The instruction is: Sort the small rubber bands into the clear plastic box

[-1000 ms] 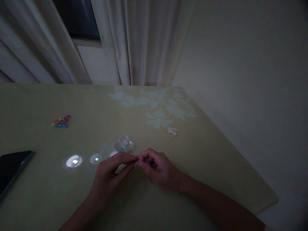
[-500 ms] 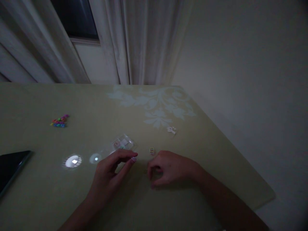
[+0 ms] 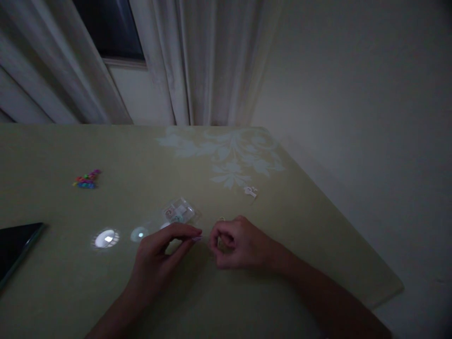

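Observation:
Between thumb and index finger, my left hand (image 3: 160,247) pinches a small purple-and-white striped piece (image 3: 197,238); its exact kind is too small to make out. A short gap to the right, my right hand (image 3: 238,242) is curled with thumb and fingertips together, and whatever they may hold is hidden. Just beyond the left fingertips lies a clear plastic box (image 3: 181,210) with small rings or bands inside. A small yellow ring (image 3: 222,218) shows partly behind my right hand. Farther back sits a small white key-shaped piece (image 3: 250,191).
A heap of small colourful pieces (image 3: 86,180) lies at the back left of the table (image 3: 134,155). At the left edge is a dark flat device (image 3: 19,247). Curtains (image 3: 212,66) hang behind the table, and a wall stands along its right side.
My right hand has shifted slightly left and its thumb and fingers have closed together. It now covers most of the yellow ring. The left hand keeps its pinch on the striped piece, which has tilted slightly.

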Motion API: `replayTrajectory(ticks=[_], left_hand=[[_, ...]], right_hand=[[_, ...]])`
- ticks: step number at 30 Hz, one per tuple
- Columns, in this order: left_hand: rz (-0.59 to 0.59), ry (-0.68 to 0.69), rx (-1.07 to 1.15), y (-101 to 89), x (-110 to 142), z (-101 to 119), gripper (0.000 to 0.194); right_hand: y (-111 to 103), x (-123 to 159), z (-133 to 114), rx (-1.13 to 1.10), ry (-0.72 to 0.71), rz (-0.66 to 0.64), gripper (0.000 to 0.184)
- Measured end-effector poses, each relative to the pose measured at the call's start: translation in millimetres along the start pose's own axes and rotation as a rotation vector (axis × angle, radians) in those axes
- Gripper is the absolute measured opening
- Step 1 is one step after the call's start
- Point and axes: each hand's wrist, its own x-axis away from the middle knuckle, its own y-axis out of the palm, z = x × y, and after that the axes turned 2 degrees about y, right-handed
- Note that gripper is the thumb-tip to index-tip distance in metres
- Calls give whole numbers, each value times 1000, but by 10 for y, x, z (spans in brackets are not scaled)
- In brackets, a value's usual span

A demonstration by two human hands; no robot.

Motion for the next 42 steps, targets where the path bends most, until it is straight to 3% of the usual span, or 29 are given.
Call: replayTrajectory(ticks=[2,4,10,13,17,22,29,37,39,42], left_hand=[[-31,34,7,-11,-8,9,21],[-58,75,25,-9,-19,15,25],[-44,132,48,48,-41,47,28],[-40,157,46,58,-37,79,24],[-49,125,-11,57,-24,125,18],[-82,133,-50,86,-24,142,21],[-102,136,-67,82,-4,91,19],[-217,215,-77,133,48,28,21],[-237,251,-83,156,48,29,21],[-226,265,-87,165,46,43,21]], right_hand=[[12,-12,-20,-177,54,127,11],[44,-18,-33,-294,91,174,8],[197,-18,-43,-455,115,116,14],[133,-15,-44,-486,130,56,20],[-218,-24,69,-322,140,-14,26],[-513,-56,316,108,171,-52,12],[-326,-102,292,285,164,-62,7],[-234,-72,239,463,164,-87,5],[-239,-62,223,390,155,-72,4],[-251,-61,209,73,188,-51,5]])
